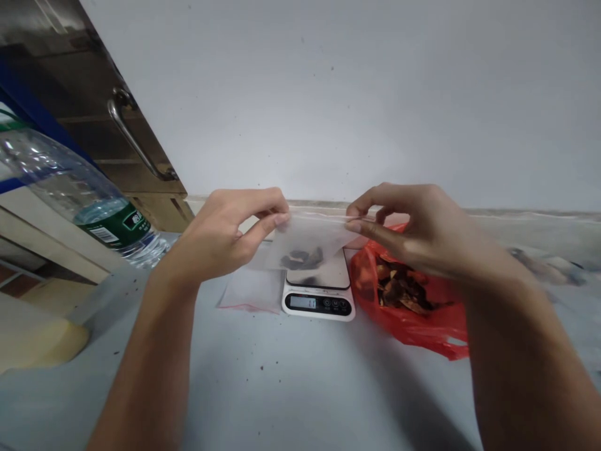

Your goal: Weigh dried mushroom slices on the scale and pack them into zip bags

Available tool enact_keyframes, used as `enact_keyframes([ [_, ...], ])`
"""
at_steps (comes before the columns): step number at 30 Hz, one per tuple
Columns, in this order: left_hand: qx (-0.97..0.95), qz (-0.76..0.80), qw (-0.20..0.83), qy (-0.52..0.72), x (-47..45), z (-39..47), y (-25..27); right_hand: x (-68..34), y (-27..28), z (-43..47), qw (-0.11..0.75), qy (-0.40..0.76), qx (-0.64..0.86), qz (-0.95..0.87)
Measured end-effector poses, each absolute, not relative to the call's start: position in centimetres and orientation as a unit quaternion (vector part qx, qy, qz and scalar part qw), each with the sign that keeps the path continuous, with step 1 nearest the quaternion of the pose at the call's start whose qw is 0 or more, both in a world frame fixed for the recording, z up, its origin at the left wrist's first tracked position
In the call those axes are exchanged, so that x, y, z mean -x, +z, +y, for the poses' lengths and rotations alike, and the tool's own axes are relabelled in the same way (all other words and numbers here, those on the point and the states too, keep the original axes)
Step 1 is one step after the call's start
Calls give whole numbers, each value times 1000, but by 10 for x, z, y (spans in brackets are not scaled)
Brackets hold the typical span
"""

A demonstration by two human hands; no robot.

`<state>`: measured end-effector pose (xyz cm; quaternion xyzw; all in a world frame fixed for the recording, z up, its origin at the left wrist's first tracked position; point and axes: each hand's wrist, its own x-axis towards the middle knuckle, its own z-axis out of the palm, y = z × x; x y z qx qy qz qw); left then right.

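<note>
A small translucent zip bag [312, 235] hangs between both hands, with several dark dried pieces [303, 257] at its bottom. My left hand [235, 228] pinches its upper left corner between thumb and fingers. At the upper right, my right hand [408, 219] pinches the bag's top edge. Below the bag stands a white digital kitchen scale [319, 307] with a lit display, its plate partly covered from view by the bag. To the right of the scale, an open red plastic bag [399, 322] holds dark brown dried pieces [406, 289]. Another flat clear bag [251, 294] lies left of the scale.
A large clear plastic bottle with a green label [115, 222] stands at the left. Behind it is a door with a metal handle [136, 141]. A white wall [328, 100] rises at the table's back. Dark crumbs dot the grey table [263, 401].
</note>
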<state>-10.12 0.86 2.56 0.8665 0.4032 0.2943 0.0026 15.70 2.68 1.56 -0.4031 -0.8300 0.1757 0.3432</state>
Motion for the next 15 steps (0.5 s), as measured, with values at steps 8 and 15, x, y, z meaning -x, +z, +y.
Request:
enact_keyframes([
  [8, -862, 423, 9, 279, 101, 10, 25, -169, 13, 29, 336, 158, 422, -827],
  [15, -864, 424, 0, 271, 101, 11, 24, -172, 11, 33, 320, 135, 463, -815],
])
